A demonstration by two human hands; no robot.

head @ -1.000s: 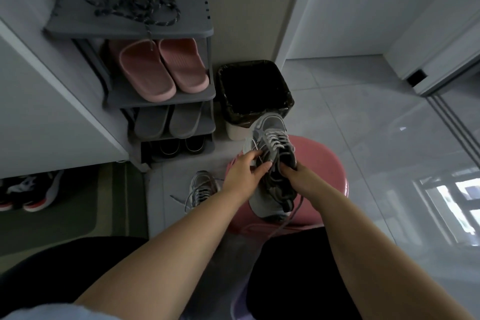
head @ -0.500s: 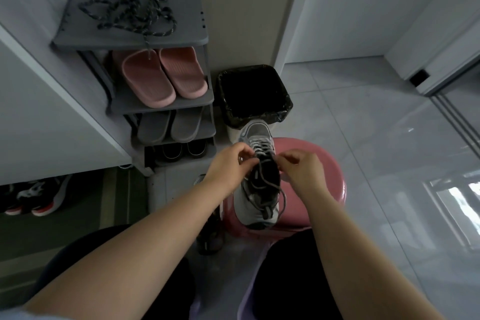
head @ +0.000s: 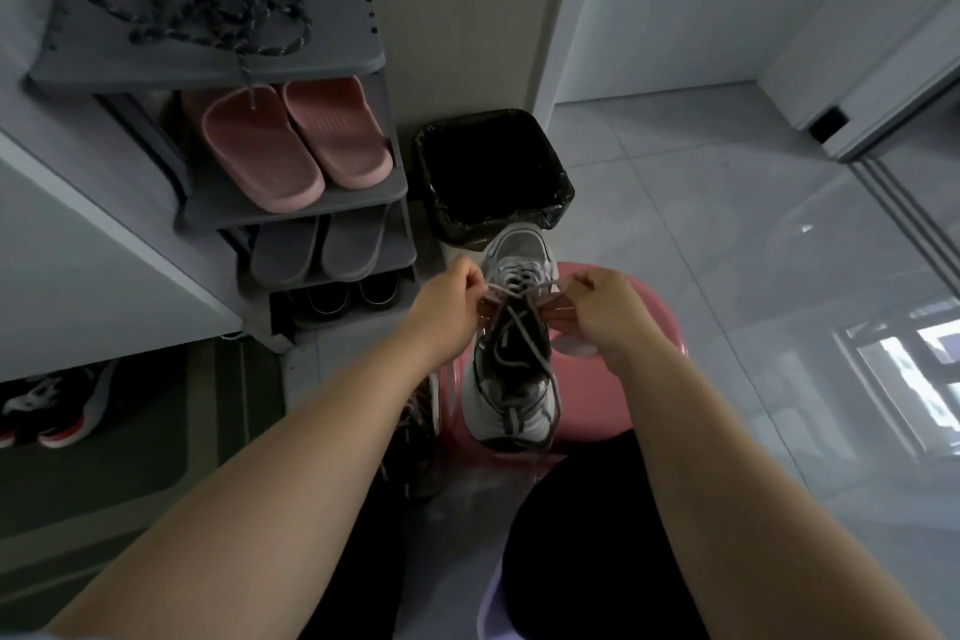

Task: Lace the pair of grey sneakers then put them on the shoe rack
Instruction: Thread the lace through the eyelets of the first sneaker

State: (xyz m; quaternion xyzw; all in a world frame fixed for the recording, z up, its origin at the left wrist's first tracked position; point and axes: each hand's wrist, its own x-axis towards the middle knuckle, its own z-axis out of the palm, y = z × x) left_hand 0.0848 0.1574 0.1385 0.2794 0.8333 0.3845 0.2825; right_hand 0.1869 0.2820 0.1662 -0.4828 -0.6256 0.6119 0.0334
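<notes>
Grey sneaker sits on the pink stool, with left hand and right hand each pinching a strand of its lace pulled sideways; an uneven tug could tip it off or unthread an eyelet.

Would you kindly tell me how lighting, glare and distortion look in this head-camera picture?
Head view: dim light, yet the sneaker and lace are readable; head view: a bright window reflection glares on the floor at right; head view: wide-angle lens makes the shoe rack lean.
</notes>
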